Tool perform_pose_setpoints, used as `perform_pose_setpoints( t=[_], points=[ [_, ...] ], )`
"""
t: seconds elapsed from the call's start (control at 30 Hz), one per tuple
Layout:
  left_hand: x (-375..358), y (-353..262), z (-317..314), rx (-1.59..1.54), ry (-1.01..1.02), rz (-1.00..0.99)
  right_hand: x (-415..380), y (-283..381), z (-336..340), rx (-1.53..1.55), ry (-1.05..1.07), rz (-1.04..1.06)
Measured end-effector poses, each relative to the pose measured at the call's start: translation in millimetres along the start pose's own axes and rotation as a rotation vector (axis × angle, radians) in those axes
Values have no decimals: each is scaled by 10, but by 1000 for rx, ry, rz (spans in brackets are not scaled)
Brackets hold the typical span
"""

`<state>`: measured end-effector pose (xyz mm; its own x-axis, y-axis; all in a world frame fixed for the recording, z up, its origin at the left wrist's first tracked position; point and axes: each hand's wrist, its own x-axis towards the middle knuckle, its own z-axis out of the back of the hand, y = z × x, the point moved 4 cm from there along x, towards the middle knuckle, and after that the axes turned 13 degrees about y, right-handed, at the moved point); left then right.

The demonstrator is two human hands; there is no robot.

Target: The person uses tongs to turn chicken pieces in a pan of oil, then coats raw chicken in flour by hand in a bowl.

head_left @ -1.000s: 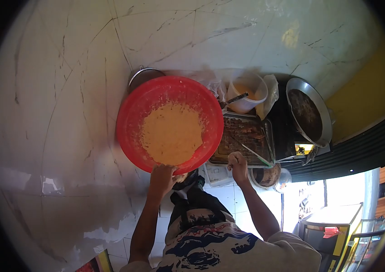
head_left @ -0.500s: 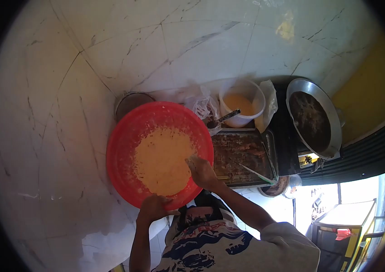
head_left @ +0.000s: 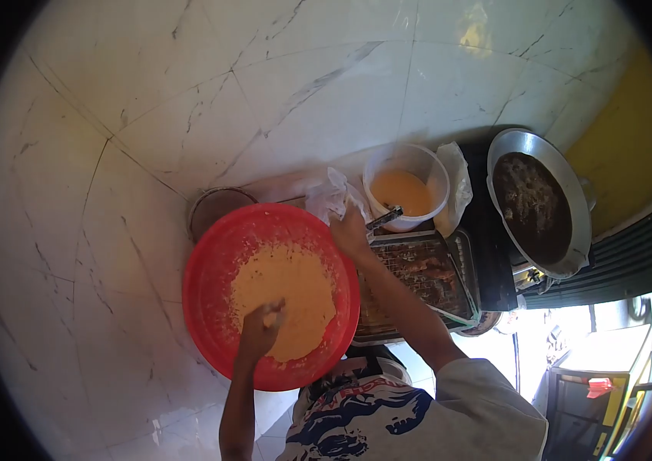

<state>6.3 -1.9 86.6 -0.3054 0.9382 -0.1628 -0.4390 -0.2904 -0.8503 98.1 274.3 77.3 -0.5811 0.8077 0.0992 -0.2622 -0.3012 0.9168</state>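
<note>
A red plastic basin (head_left: 207, 303) holds a wide layer of pale yellow flour-like powder (head_left: 303, 300). Over the powder, my left hand (head_left: 259, 332) has its fingers curled and pale with powder; whether anything is in them is too blurred to tell. My right hand (head_left: 351, 233) reaches past the basin's right rim to a crumpled clear plastic bag (head_left: 327, 198), touching it. Its fingertips are hidden against the bag. Just right of that hand, a dark-handled utensil (head_left: 386, 218) leans by a clear tub (head_left: 442, 188) of orange-yellow liquid (head_left: 401, 192).
A wire rack tray (head_left: 387, 303) with browned pieces lies under my right forearm, with tongs (head_left: 456, 316) on its edge. Further right stands a large metal pan (head_left: 581, 230) of dark oil. A round container (head_left: 222, 207) sits behind the basin, against the tiled wall (head_left: 287, 92).
My right hand has left the powder and moved up to the plastic bag. My left hand has gone from the basin's near rim to above the powder. The view has shifted slightly.
</note>
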Motion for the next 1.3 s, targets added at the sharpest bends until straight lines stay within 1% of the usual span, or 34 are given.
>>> perform_pose_setpoints(
  t=[0.03,0.07,0.13,0.17,0.23,0.27,0.33,0.37,0.43,0.47,0.53,0.57,0.63,0.67,0.73,0.77,0.83,0.87,0.9,0.93,0.97,1.03,1.07,1.13,1.17,1.23,1.27,1.3],
  points=[
    [215,-108,86,15,-46,-111,125,-40,-9,-51,44,-54],
    [420,-200,165,36,-72,-152,200,-38,-8,-51,35,-51],
    [879,-403,298,80,-157,-207,337,-151,-110,-245,316,-375],
    [1075,-483,336,104,-206,-210,348,-218,-160,-246,314,-376],
    [1472,-578,390,165,-247,-274,415,-374,-329,-216,393,-288],
    [1638,-596,402,161,-246,-279,429,-473,-403,-220,388,-288],
    [1917,-638,347,540,-175,-157,436,-377,-466,74,294,206],
    [2015,-685,327,534,-173,-161,443,-370,-447,68,292,203],
    [2169,-763,266,737,-86,-26,384,-203,-424,305,512,121],
    [2260,-741,263,734,-82,-32,426,-241,-408,301,507,117],
    [2480,-556,197,728,-52,45,490,-410,-425,150,629,55],
    [2580,-483,183,723,-46,41,509,-434,-362,146,625,49],
    [2725,-339,184,641,-62,-24,524,-333,-156,-8,576,-118],
    [2769,-246,179,637,-57,-26,585,-336,-109,-11,574,-124],
    [2750,-176,202,579,-183,-192,716,-438,4,-524,448,-272],
    [2759,-119,183,579,-178,-194,757,-458,-6,-522,445,-277],
    [2704,-222,170,641,-143,-237,809,-468,-65,-493,533,-378],
    [2690,-243,164,642,-138,-238,818,-551,-145,-491,531,-382],
    [2698,-260,164,611,-139,-259,867,-723,-227,-574,423,-318],
    [2701,-258,167,580,-140,-277,900,-744,-250,-654,316,-254],
    [2694,-244,173,582,-138,-277,935,-809,-272,-651,316,-254],
    [2676,-254,158,685,-46,-256,962,-826,-277,-706,312,-307],
    [2667,-262,155,689,-36,-254,970,-839,-284,-698,314,-315],
    [2637,-396,175,559,-15,-223,986,-875,-353,-756,606,-306],
    [2660,-401,160,563,-6,-225,974,-881,-329,-749,603,-313],
    [2705,-356,126,581,28,-172,847,-743,-401,-803,959,-40],
    [2739,-309,114,585,37,-172,816,-797,-433,-794,957,-45],
    [2786,-201,104,589,44,-170,782,-920,-495,-753,887,-113]
  ],
)
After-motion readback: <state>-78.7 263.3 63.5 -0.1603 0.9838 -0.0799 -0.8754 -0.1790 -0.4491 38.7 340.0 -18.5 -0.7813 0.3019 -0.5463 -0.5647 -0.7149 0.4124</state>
